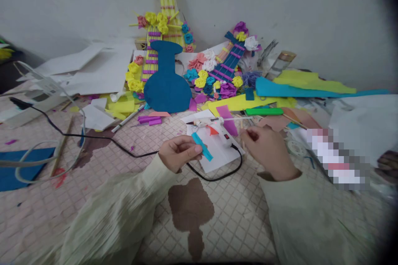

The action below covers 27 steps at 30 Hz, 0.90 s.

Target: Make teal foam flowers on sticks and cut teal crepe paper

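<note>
My left hand (179, 152) pinches a small light blue paper strip (202, 147) between thumb and fingers, above a white sheet (209, 165). On that sheet lies a white hot glue gun (224, 133) with an orange trigger and a black cord; a glue stick (238, 118) extends from its back. To the right of the glue gun is my right hand (266, 148), its fingers curled together. What they hold, if anything, I cannot make out. Behind the glue gun, a dark blue guitar-shaped cutout (168, 87) leans upright.
Guitar-shaped crafts with paper flowers (228, 64) stand against the wall. A green cutter (264, 111), yellow paper (242, 102) and a tape roll (297, 149) lie to the right. At left are a power strip (40, 109), a black cord (93, 136) and a blue sheet (21, 174).
</note>
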Available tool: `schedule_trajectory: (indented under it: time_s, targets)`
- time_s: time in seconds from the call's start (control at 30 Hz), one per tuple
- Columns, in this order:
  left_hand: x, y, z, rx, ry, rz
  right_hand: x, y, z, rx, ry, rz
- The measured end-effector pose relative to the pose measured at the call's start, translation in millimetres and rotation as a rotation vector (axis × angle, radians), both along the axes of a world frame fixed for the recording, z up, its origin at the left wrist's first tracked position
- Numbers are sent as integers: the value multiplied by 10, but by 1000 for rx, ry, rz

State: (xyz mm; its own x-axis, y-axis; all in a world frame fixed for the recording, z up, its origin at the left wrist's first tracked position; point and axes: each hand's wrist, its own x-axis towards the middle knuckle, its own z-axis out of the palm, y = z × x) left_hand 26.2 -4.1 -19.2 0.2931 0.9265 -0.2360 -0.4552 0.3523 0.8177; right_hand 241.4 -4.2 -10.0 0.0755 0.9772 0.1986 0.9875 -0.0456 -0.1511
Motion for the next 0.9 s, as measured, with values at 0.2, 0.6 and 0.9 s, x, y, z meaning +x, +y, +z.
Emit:
schedule_trajectory:
  time_s: [0.2,0.6,0.9]
  targets:
    - [16,-14,-20,0,25,-20,220,163,-205,-134,-62,-44]
    - [11,-12,-91,106,-29,-30,291,-12,149,-38,181,2]
    - [9,-34,-38,152,-28,-75,-263,-323,151,-53,1073,421]
